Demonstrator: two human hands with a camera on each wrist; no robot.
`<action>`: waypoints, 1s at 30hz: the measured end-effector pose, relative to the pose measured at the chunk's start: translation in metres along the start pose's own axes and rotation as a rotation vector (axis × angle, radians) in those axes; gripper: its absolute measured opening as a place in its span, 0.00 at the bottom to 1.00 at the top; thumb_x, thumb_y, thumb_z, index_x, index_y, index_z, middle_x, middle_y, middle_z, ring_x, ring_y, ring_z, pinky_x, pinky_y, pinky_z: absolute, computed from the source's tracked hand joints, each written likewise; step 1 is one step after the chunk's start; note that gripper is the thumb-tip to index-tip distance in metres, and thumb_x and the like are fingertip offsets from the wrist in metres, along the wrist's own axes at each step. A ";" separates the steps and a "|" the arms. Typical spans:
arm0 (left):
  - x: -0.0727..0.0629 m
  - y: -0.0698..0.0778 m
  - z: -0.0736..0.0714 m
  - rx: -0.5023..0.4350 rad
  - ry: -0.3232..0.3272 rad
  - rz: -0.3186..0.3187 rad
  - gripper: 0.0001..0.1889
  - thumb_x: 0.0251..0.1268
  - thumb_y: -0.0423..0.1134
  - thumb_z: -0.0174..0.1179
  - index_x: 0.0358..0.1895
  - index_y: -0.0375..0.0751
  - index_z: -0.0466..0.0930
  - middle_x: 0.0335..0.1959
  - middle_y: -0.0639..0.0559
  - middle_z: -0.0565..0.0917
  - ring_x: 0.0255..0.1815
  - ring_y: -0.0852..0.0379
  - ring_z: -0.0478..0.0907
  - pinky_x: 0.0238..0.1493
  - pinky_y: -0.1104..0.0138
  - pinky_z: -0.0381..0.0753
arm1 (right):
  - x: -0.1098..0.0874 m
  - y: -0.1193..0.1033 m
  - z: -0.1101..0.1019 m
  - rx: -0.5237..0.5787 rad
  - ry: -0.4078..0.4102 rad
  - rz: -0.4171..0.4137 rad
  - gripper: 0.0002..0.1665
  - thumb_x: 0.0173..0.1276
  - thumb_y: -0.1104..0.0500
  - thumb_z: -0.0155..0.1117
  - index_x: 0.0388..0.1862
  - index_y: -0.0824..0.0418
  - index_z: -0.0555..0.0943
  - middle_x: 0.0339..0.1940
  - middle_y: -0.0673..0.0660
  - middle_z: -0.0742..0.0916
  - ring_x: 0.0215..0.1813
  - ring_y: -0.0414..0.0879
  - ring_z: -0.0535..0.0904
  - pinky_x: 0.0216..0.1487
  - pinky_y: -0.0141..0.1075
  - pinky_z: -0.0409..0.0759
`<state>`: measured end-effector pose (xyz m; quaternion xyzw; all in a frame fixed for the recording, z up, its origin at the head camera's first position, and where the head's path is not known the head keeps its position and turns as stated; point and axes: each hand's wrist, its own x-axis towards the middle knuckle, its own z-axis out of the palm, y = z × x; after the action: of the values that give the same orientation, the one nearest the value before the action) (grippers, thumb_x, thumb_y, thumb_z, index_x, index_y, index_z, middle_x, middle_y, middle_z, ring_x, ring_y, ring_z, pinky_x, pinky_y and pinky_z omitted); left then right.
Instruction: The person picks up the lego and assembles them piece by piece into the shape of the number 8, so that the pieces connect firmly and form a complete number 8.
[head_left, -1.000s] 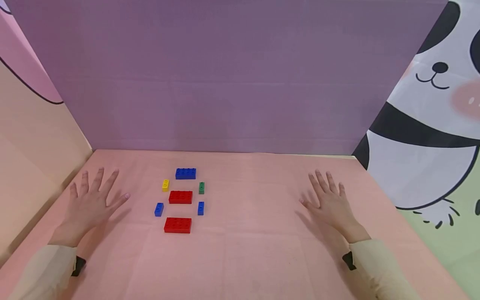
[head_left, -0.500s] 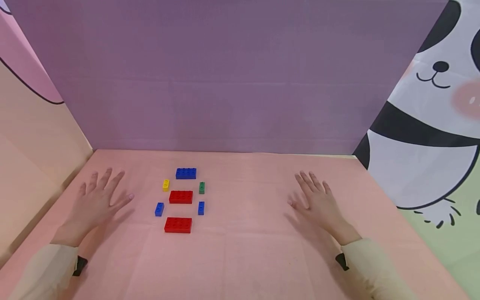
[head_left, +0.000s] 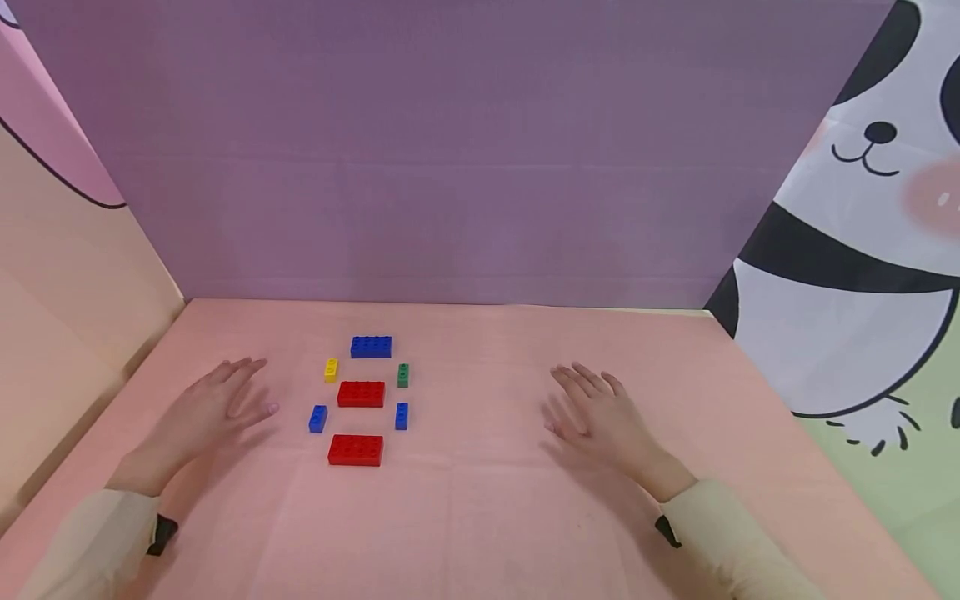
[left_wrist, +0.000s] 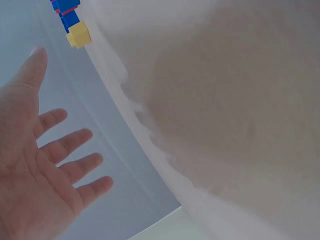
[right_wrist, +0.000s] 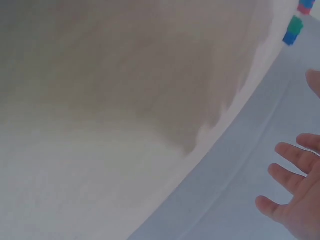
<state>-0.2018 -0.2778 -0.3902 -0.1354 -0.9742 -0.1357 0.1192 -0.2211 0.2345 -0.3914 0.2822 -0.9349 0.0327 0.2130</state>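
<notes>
Several toy building bricks lie apart on the pink table left of centre in the head view. A large blue brick (head_left: 371, 347) is farthest back, and two large red bricks, one mid-way (head_left: 362, 394) and one nearest (head_left: 356, 450), line up in front of it. A small yellow brick (head_left: 332, 371) and a small green brick (head_left: 403, 376) flank the column. Two small blue bricks, left (head_left: 318, 419) and right (head_left: 402, 417), sit nearer. My left hand (head_left: 202, 417), holding nothing, hovers left of the bricks, fingers extended. Holding nothing either, my right hand (head_left: 607, 421) hovers well to their right, fingers loosely extended.
The pink tabletop (head_left: 480, 525) stretches around the bricks and under both forearms. Behind it rises a purple backdrop (head_left: 450, 167). A beige panel (head_left: 67, 317) stands at the left, and a panda-printed panel (head_left: 847, 242) at the right.
The right hand has moved left, toward the table's middle. The left hand has shifted slightly right and turned, its fingers closer together. The bricks have stayed in place.
</notes>
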 end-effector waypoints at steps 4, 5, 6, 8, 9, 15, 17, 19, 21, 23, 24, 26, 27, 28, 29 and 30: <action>0.000 0.002 0.001 -0.046 -0.044 0.003 0.38 0.54 0.54 0.62 0.63 0.35 0.61 0.60 0.31 0.67 0.59 0.30 0.64 0.54 0.38 0.65 | 0.002 -0.009 0.002 -0.004 -0.022 -0.045 0.41 0.55 0.42 0.63 0.64 0.61 0.67 0.61 0.57 0.76 0.64 0.54 0.69 0.60 0.54 0.65; 0.000 0.002 0.001 -0.059 -0.059 0.002 0.38 0.53 0.54 0.62 0.63 0.35 0.61 0.60 0.31 0.67 0.59 0.30 0.64 0.54 0.39 0.66 | 0.002 -0.011 0.003 -0.004 -0.029 -0.055 0.41 0.55 0.42 0.63 0.63 0.61 0.67 0.61 0.57 0.76 0.64 0.54 0.69 0.60 0.54 0.66; 0.000 0.003 0.002 -0.073 -0.074 0.002 0.38 0.53 0.54 0.62 0.63 0.36 0.62 0.60 0.31 0.67 0.59 0.31 0.65 0.53 0.39 0.67 | 0.003 -0.013 0.004 -0.003 -0.035 -0.064 0.41 0.55 0.41 0.63 0.63 0.61 0.67 0.61 0.56 0.76 0.64 0.53 0.69 0.59 0.53 0.66; 0.000 0.003 0.003 -0.097 -0.095 0.012 0.38 0.52 0.54 0.63 0.63 0.36 0.63 0.59 0.31 0.69 0.59 0.31 0.66 0.53 0.40 0.68 | 0.004 -0.017 0.006 0.004 -0.044 -0.082 0.40 0.56 0.41 0.62 0.63 0.60 0.68 0.61 0.55 0.76 0.63 0.52 0.70 0.59 0.51 0.67; 0.001 0.004 0.004 -0.108 -0.102 0.022 0.37 0.52 0.53 0.64 0.62 0.35 0.64 0.59 0.31 0.69 0.58 0.31 0.66 0.52 0.40 0.69 | 0.005 -0.019 0.007 0.007 -0.044 -0.094 0.40 0.55 0.41 0.62 0.62 0.59 0.68 0.60 0.55 0.77 0.63 0.52 0.71 0.59 0.50 0.67; 0.003 0.006 0.006 -0.142 -0.111 0.064 0.34 0.49 0.46 0.67 0.59 0.34 0.67 0.56 0.34 0.73 0.57 0.35 0.69 0.53 0.45 0.71 | 0.010 -0.033 0.008 0.041 -0.032 -0.171 0.38 0.53 0.43 0.66 0.59 0.60 0.71 0.57 0.54 0.79 0.59 0.51 0.74 0.56 0.48 0.69; 0.004 0.007 0.008 -0.167 -0.131 0.055 0.34 0.49 0.47 0.67 0.59 0.35 0.68 0.57 0.36 0.73 0.59 0.37 0.68 0.54 0.45 0.71 | 0.012 -0.039 0.008 0.049 -0.042 -0.189 0.38 0.53 0.44 0.67 0.59 0.60 0.71 0.57 0.55 0.79 0.58 0.51 0.74 0.56 0.48 0.70; 0.004 0.007 0.008 -0.198 -0.160 0.049 0.35 0.49 0.48 0.67 0.60 0.36 0.67 0.58 0.37 0.72 0.61 0.37 0.67 0.55 0.45 0.70 | 0.014 -0.044 0.009 0.050 -0.058 -0.204 0.37 0.53 0.44 0.67 0.59 0.60 0.71 0.57 0.55 0.79 0.58 0.51 0.75 0.55 0.48 0.70; 0.005 0.007 0.009 -0.235 -0.190 0.038 0.35 0.49 0.51 0.66 0.60 0.38 0.67 0.59 0.38 0.72 0.62 0.38 0.65 0.56 0.44 0.69 | 0.016 -0.049 0.009 0.059 -0.076 -0.216 0.36 0.54 0.45 0.66 0.58 0.60 0.71 0.56 0.55 0.79 0.57 0.51 0.75 0.55 0.47 0.71; 0.006 0.008 0.010 -0.257 -0.214 0.038 0.36 0.50 0.52 0.65 0.61 0.38 0.67 0.60 0.39 0.72 0.62 0.38 0.65 0.56 0.44 0.68 | 0.018 -0.054 0.009 0.081 -0.088 -0.228 0.36 0.54 0.44 0.66 0.58 0.60 0.71 0.55 0.55 0.80 0.56 0.50 0.75 0.55 0.46 0.71; 0.006 0.009 0.010 -0.267 -0.221 0.043 0.36 0.50 0.53 0.65 0.61 0.38 0.67 0.59 0.39 0.72 0.62 0.38 0.65 0.56 0.44 0.68 | 0.019 -0.056 0.010 0.093 -0.093 -0.233 0.35 0.54 0.45 0.66 0.58 0.60 0.71 0.55 0.55 0.80 0.55 0.50 0.76 0.55 0.46 0.71; 0.006 0.010 0.010 -0.278 -0.228 0.052 0.35 0.50 0.52 0.65 0.60 0.38 0.67 0.59 0.40 0.73 0.62 0.39 0.65 0.56 0.44 0.69 | 0.021 -0.061 0.010 0.125 -0.103 -0.240 0.35 0.54 0.45 0.66 0.57 0.60 0.71 0.54 0.54 0.80 0.54 0.49 0.76 0.55 0.45 0.71; 0.007 0.011 0.010 -0.278 -0.228 0.063 0.34 0.50 0.51 0.65 0.60 0.38 0.68 0.58 0.40 0.73 0.62 0.39 0.66 0.56 0.45 0.69 | 0.022 -0.063 0.010 0.140 -0.106 -0.242 0.35 0.54 0.45 0.67 0.57 0.60 0.71 0.54 0.54 0.80 0.54 0.49 0.76 0.55 0.45 0.72; 0.007 0.011 0.010 -0.281 -0.230 0.072 0.34 0.50 0.50 0.65 0.60 0.38 0.68 0.58 0.40 0.73 0.61 0.39 0.66 0.56 0.45 0.69 | 0.023 -0.066 0.010 0.153 -0.114 -0.242 0.34 0.54 0.45 0.67 0.57 0.59 0.72 0.53 0.54 0.81 0.54 0.49 0.76 0.55 0.45 0.71; 0.007 0.012 0.010 -0.282 -0.229 0.082 0.33 0.50 0.49 0.66 0.59 0.37 0.68 0.58 0.40 0.74 0.61 0.39 0.67 0.56 0.45 0.70 | 0.024 -0.068 0.010 0.170 -0.124 -0.240 0.34 0.54 0.45 0.67 0.57 0.59 0.72 0.53 0.54 0.81 0.54 0.49 0.76 0.56 0.44 0.71; 0.007 0.012 0.011 -0.282 -0.227 0.087 0.33 0.50 0.48 0.66 0.59 0.37 0.69 0.57 0.40 0.74 0.61 0.39 0.67 0.56 0.46 0.70 | 0.026 -0.071 0.009 0.189 -0.136 -0.237 0.33 0.54 0.46 0.67 0.57 0.59 0.72 0.53 0.53 0.81 0.55 0.48 0.76 0.56 0.44 0.71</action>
<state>-0.2070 -0.2614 -0.3953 -0.2071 -0.9459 -0.2496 -0.0057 -0.2054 0.1599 -0.3935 0.4109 -0.9000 0.0757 0.1241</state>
